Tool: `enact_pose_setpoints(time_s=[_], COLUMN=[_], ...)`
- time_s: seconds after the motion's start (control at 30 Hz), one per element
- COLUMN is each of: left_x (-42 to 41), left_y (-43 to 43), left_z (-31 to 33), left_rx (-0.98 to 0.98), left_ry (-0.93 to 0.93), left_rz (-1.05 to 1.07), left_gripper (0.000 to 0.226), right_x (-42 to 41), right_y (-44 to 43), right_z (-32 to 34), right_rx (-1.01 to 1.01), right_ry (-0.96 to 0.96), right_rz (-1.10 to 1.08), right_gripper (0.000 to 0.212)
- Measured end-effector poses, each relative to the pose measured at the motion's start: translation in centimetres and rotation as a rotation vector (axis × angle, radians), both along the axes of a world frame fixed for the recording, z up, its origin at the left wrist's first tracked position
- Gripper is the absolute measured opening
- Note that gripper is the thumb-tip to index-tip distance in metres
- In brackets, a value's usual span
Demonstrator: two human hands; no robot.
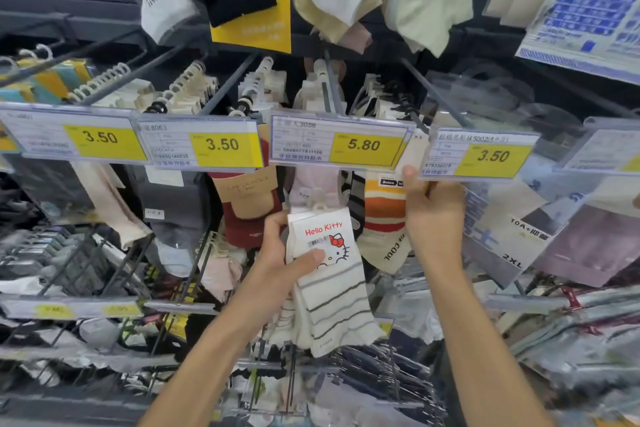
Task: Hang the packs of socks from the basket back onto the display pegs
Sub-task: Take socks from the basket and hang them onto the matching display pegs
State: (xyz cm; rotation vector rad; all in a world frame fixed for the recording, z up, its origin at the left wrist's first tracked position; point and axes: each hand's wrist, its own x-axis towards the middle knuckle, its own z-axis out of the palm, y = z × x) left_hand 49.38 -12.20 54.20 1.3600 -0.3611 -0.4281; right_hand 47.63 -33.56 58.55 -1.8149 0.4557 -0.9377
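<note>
Two bare forearms (214,340) — slender, long — bare left hand (277,246), bare right hand (434,215)

The pack of socks (329,288) in my left hand (277,253) is soft knitted cloth, matt, with fine ribs. Its label (322,230) looks like smooth paper, and its small hook (320,206) is milky plastic. The price holders (304,139) are clear glossy plastic over yellow paper. The pegs (333,90) are dark matt metal. The bags (571,243) on the right are shiny film.
</note>
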Motion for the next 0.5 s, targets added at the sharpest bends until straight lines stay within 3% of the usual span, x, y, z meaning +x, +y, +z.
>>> enact_pose_setpoints(time_s=[0.07,0.17,0.27,0.5], left_x=[-0.2,-0.6,-0.9,-2.5], left_y=[0.2,0.2,0.1,-0.1], left_z=[-0.1,-0.1,0.2,0.9], left_rx=[-0.020,-0.029,-0.042,-0.062], left_ry=[-0.002,-0.016,-0.048,0.032], left_rz=[0.028,0.045,0.017,-0.070], left_gripper=[0.049,0.055,0.055,0.036], right_x=[-1.9,-5.1,-6.8,-7.9], right_y=[1.6,4.8,6.8,6.3], right_z=[-1.1,-3.7,-4.0,-4.3], right_rx=[-0.025,0.041,0.135,0.364], right_ry=[-0.059,-0.158,-0.112,-0.043], right_rz=[0.022,0.108,0.283,0.414], right_gripper=[0.016,0.040,0.046,0.024])
